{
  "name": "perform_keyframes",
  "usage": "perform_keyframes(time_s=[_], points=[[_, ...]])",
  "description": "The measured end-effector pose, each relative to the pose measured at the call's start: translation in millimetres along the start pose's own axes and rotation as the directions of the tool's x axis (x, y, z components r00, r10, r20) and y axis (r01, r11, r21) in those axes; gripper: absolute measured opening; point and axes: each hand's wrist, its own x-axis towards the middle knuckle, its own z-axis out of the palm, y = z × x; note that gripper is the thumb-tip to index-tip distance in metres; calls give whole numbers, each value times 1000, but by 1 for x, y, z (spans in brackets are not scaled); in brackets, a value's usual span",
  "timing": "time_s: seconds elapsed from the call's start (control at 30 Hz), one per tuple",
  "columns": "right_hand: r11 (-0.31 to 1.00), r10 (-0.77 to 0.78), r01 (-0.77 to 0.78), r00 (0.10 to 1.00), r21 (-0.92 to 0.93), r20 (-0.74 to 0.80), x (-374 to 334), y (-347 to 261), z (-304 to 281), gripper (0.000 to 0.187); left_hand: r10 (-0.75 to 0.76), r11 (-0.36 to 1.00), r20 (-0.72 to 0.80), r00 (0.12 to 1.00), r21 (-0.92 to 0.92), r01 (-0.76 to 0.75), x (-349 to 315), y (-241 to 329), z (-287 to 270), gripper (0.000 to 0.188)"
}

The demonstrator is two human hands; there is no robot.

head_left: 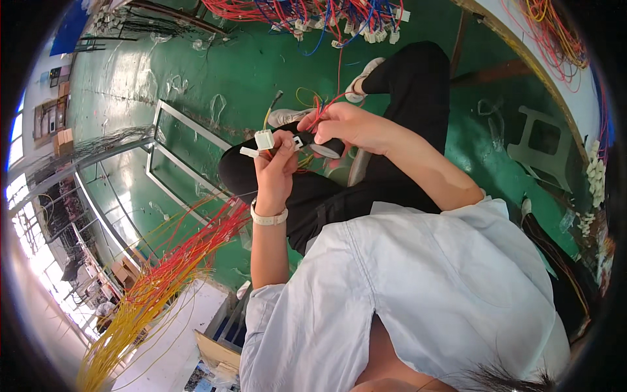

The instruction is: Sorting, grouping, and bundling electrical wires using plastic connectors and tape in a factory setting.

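The left hand's fingers close around white connectors, three visible; just right of them, nearer the right hand, lies one black roll, axis unclear. The right fingers pinch red wires, uncountable, lengthwise pointing away.

Metal frame on green floor. Cardboard boxes left of frame; plastic stool well to frame's right.
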Motion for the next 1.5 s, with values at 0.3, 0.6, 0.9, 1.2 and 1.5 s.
perform_keyframes(time_s=[0.3, 0.6, 0.9, 1.2, 1.5], points=[[992, -119, 123, 987, 32, -103, 3, 19, 8, 37, 172, 981, -31, 985, 94, -169, 4, -10, 10, 11], [932, -320, 283, 935, -228, -149, 5, 22, 3, 44, 124, 989, -16, 992, -74, -125, 8, -8, 16, 13], [812, -566, 449, 762, -372, -315, 12, 23, 7, 55, 7, 998, 64, 998, -62, -3, 22, 8, 11, 14], [972, 28, -10, 997, 235, -73, 19, 14, -12, 43, 113, 925, 62, 992, 358, -128, 12, 8, 4, 9], [978, -96, 140, 959, 154, -267, 51, 38, -5, 26, 105, 761, 132, 986, 627, -165, 22, 5, -14, 7]])
